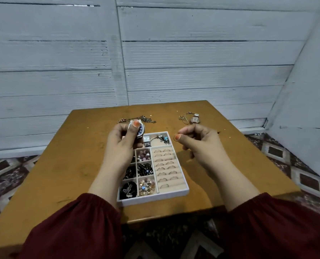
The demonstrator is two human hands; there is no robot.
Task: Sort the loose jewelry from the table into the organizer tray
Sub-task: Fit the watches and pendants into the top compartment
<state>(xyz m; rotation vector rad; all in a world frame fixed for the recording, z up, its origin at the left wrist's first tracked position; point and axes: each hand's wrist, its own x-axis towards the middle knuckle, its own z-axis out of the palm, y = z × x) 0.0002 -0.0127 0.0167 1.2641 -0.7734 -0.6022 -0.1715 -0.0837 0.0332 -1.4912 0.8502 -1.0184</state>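
A white organizer tray (174, 194) lies in the middle of the brown table (77, 161). Its small left compartments hold beads and chains, its right side holds rows of rings, and its far compartment holds a charm bracelet (162, 137). My left hand (123, 141) grips a silver wristwatch with a blue dial (141, 130) above the tray's far left corner, thumb on the face. My right hand (194, 139) pinches a thin ring (175, 137) just right of the tray's far right corner. Loose chains (146, 119) lie beyond the left hand.
A second small watch with a thin chain (191, 118) lies at the table's far right. Grey plank walls stand behind and to the right of the table. Patterned floor shows on both sides. Dark red sleeves cover both forearms.
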